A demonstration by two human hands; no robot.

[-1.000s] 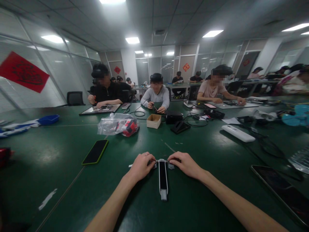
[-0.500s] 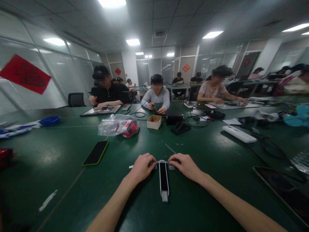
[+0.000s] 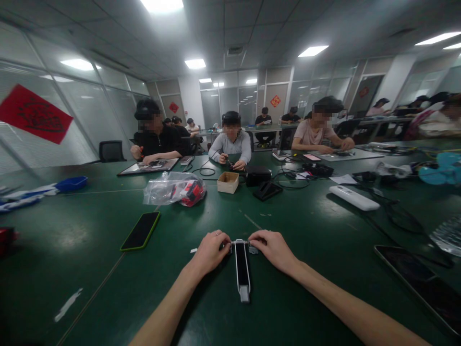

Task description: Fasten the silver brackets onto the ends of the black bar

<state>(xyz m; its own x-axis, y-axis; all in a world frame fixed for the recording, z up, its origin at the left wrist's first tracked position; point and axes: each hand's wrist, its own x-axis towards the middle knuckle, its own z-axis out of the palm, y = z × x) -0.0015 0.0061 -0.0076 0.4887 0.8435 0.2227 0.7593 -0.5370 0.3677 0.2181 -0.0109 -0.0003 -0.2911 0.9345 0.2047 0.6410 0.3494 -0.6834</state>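
Your left hand (image 3: 212,251) has thumb and fingers pinched nearly closed on the left metal fitting (image 3: 229,250), small and grey; your right hand (image 3: 275,249) makes the same small pinch on the right metal fitting (image 3: 253,250); how firmly either presses, cannot tell.

Between the two pinches lies the slim device (image 3: 242,264), long, glossy black face, pale rounded rim, blocky silver-grey end pointing back toward you; it lies on the green table (image 3: 162,302), smooth, softly reflective, scuffed in places.

Beyond your grip, slightly left, a clear plastic bag (image 3: 154,191), crinkled and shiny, with red and black items inside; straight beyond, a square pale box (image 3: 228,184), thin-walled, open-topped, contents too dim to tell; far left, a shallow blue tray (image 3: 72,184), interior unreadable.

Left of your grip, a flat dark phone (image 3: 139,231) in a lime-edged case; beyond and right, an angular matte black stand (image 3: 267,191); farther right, a glossy white case (image 3: 354,198), oblong with rounded ends.
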